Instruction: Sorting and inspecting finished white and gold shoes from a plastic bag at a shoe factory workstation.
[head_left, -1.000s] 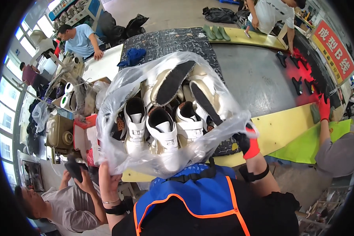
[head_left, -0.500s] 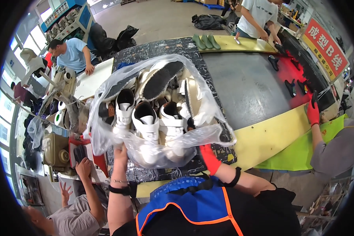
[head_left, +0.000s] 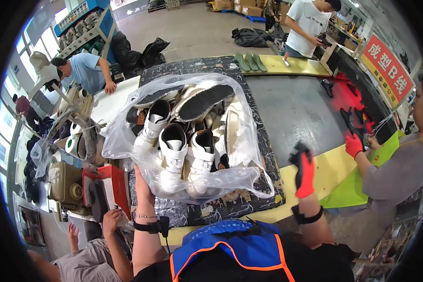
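A clear plastic bag [head_left: 113, 145] lies open on the dark patterned table, filled with white shoes [head_left: 173, 152] that have straps and dark insides. Some shoes lie on their sides, showing a black sole [head_left: 204, 104]. My bare left hand [head_left: 143, 185] grips the bag's near left edge, its fingers partly hidden under the plastic. Raised to the right of the bag, above the yellow strip, is my right hand [head_left: 304, 171] in a red and black glove. It is apart from the bag, and motion smears its fingers.
A grey conveyor belt [head_left: 286, 113] runs at the right, with dark shoes near its red-lit end. Green shoe forms [head_left: 250, 62] stand on the far yellow board [head_left: 291, 66]. Co-workers are at both sides and behind the belt. A red box [head_left: 117, 185] sits at the left.
My right hand has left the bag's near right edge and moved up and right. The near left white shoe now tilts more. The right co-worker's gloved hand has come lower and nearer their body.
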Demonstrator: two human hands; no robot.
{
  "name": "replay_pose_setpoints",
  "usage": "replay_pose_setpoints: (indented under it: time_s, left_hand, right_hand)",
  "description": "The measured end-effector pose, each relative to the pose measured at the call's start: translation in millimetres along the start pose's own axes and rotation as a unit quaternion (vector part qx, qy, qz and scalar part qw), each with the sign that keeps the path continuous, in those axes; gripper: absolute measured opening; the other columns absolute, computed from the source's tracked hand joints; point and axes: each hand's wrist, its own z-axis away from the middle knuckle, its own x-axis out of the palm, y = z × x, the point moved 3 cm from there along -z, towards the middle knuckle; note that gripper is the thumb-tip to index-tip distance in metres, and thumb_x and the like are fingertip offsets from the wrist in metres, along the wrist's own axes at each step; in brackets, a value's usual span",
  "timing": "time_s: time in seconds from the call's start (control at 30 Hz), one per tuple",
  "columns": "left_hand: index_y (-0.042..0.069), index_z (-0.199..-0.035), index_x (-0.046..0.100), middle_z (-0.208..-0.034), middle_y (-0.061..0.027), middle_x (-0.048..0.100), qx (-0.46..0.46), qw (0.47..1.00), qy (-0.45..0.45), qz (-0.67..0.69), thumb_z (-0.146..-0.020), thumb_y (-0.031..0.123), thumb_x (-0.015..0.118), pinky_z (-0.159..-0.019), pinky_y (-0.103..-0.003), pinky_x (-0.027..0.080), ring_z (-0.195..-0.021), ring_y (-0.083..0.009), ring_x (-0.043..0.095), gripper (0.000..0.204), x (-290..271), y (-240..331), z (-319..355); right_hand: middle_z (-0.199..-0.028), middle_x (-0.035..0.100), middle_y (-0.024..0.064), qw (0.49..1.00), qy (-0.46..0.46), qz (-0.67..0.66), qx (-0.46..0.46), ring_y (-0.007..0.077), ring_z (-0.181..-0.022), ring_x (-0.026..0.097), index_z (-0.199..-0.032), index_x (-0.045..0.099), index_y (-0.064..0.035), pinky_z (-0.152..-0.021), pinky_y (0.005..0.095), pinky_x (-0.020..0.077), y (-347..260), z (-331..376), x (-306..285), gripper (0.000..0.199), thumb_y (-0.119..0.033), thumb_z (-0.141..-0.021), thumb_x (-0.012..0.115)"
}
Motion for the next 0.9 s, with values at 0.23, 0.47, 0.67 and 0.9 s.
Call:
replay_pose_setpoints:
  time_s: [0.23, 0.47, 0.67, 0.9]
  left_hand:
    - [0.006, -0.149, 0.029, -0.142, -0.0118, 0.046, 0.036, 0.998, 0.059, -0.006, -0.105, 0.049, 0.029, -0.104, -0.035, 0.042, -0.126, -0.0238, 0.050, 0.062, -7, -1, 28]
    - [0.007, -0.144, 0.038, -0.148, -0.0111, 0.038, 0.158, 0.952, 0.207, -0.163, -0.104, 0.037, 0.032, -0.109, -0.041, 0.031, -0.136, -0.0271, 0.037, 0.051, -14, 23, 126]
    - [-0.002, -0.096, 0.060, -0.102, -0.0112, 0.062, 0.292, 0.933, 0.047, -0.204, -0.102, 0.019, 0.036, -0.090, -0.030, 0.044, -0.097, -0.0169, 0.058, 0.032, 39, 81, 184]
    - [0.004, -0.142, 0.039, -0.134, -0.0194, 0.053, -0.169, 0.910, -0.373, 0.068, -0.100, 0.058, 0.028, -0.092, -0.047, 0.051, -0.115, -0.0298, 0.059, 0.069, 166, 74, 171]
  right_hand:
    - [-0.125, 0.060, 0.0163, 0.891, -0.350, 0.203, -0.208, 0.0253, -0.110, 0.063, -0.135, 0.050, -0.0027, -0.087, 0.0333, 0.0531, -127, 23, 203, 0.047, -0.014, -0.091, 0.062]
    - [-0.132, 0.055, 0.0212, 0.692, -0.253, 0.670, -0.091, 0.0397, -0.117, 0.055, -0.145, 0.037, -0.0079, -0.099, 0.0418, 0.0447, -70, -19, 228, 0.083, -0.027, -0.075, 0.076]
    - [-0.125, 0.058, 0.0141, 0.926, -0.339, 0.061, -0.156, 0.0240, -0.116, 0.056, -0.141, 0.042, -0.0005, -0.101, 0.0326, 0.0427, -117, -37, 166, 0.071, -0.011, -0.076, 0.069]
    - [-0.096, 0.055, 0.0103, 0.808, -0.469, -0.310, -0.177, 0.0297, -0.097, 0.054, -0.101, 0.055, -0.0051, -0.097, 0.0473, 0.0439, -166, -1, 114, 0.020, -0.012, -0.083, 0.061]
